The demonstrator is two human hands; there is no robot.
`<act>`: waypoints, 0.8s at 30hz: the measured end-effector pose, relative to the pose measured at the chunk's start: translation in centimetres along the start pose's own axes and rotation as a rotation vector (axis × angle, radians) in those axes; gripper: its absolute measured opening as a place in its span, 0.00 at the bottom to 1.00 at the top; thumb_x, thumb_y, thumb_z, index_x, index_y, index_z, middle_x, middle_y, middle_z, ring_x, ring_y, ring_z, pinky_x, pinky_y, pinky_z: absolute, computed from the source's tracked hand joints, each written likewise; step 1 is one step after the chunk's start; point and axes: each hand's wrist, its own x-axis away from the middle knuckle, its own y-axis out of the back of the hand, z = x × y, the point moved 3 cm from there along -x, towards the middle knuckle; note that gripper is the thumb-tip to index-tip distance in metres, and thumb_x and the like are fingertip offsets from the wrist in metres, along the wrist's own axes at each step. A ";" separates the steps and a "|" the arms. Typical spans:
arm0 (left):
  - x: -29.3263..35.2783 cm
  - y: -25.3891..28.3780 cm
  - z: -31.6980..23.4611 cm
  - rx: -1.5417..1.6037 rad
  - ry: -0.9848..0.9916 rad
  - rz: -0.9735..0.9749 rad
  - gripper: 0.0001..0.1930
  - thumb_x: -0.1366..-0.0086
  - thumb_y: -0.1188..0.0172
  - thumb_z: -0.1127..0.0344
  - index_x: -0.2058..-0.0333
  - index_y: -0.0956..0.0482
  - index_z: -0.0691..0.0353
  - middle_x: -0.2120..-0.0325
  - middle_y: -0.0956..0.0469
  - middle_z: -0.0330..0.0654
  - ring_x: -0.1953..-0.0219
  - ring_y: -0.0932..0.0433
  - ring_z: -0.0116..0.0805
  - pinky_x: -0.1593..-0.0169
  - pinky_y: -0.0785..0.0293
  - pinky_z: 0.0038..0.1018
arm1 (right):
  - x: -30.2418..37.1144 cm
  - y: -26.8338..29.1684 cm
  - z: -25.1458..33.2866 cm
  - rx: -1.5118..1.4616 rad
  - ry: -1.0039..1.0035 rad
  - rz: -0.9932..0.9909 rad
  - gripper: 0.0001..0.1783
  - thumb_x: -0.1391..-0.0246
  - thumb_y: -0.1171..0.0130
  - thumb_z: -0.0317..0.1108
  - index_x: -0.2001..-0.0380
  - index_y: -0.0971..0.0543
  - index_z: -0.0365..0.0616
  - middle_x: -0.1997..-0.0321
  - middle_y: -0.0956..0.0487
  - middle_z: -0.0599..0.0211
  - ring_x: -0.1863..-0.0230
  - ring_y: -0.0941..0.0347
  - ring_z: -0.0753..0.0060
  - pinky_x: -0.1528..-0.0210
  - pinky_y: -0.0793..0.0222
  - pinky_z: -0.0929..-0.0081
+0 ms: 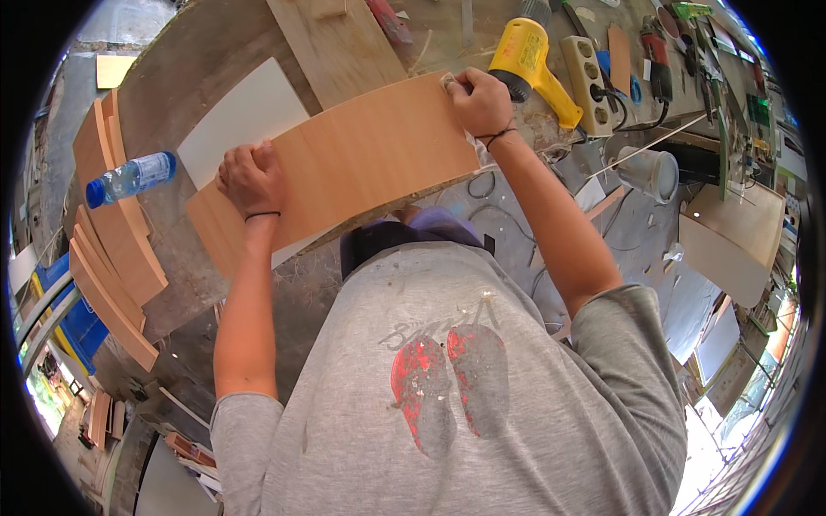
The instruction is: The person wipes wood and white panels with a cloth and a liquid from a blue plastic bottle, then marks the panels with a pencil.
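A long, wood-coloured board (pixel 370 129), gently curved in this view, lies across the near edge of the workbench. My left hand (pixel 251 179) is closed at its far edge, toward the left end, with the fingers curled under and partly hidden. At the far right corner, my right hand (pixel 483 105) is closed around a small pale scrap (pixel 447 82), pressed to the board's edge; its kind cannot be made out. Beneath the board, a white panel (pixel 245 112) sticks out on the far side. Just right of my right hand lies a yellow heat gun (pixel 527 64).
A water bottle (pixel 131 179) with a blue cap lies on stacked wood-coloured strips (pixel 112 245) at the left. Beyond the board is a plywood piece (pixel 340 52). A power strip (pixel 585 86) and a red angle grinder (pixel 656 60) are at the right, above a plastic bucket (pixel 651 175).
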 end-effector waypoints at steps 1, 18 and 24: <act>0.1 0.1 0.0 -0.003 -0.005 -0.018 0.15 0.37 0.46 0.50 0.71 0.25 0.56 0.65 0.23 0.40 0.57 0.27 0.45 0.49 0.39 0.42 | -0.1 -0.1 0.0 0.000 0.021 -0.011 0.12 0.49 0.42 0.39 0.74 0.20 0.40 0.75 0.22 0.50 0.71 0.24 0.48 0.68 0.31 0.59; 0.8 -0.4 0.6 -0.022 0.071 0.008 0.16 0.37 0.47 0.47 0.71 0.25 0.54 0.64 0.24 0.39 0.54 0.29 0.44 0.44 0.44 0.44 | 5.7 1.4 -0.6 -0.004 -0.079 0.113 0.15 0.48 0.44 0.41 0.73 0.21 0.38 0.72 0.22 0.48 0.67 0.25 0.45 0.66 0.31 0.58; 0.8 -0.3 0.3 0.008 0.016 -0.035 0.17 0.37 0.47 0.47 0.71 0.25 0.55 0.65 0.24 0.40 0.56 0.28 0.45 0.47 0.41 0.43 | 2.2 0.6 0.8 0.014 -0.087 0.060 0.14 0.48 0.43 0.40 0.72 0.21 0.38 0.72 0.22 0.48 0.67 0.25 0.45 0.66 0.31 0.60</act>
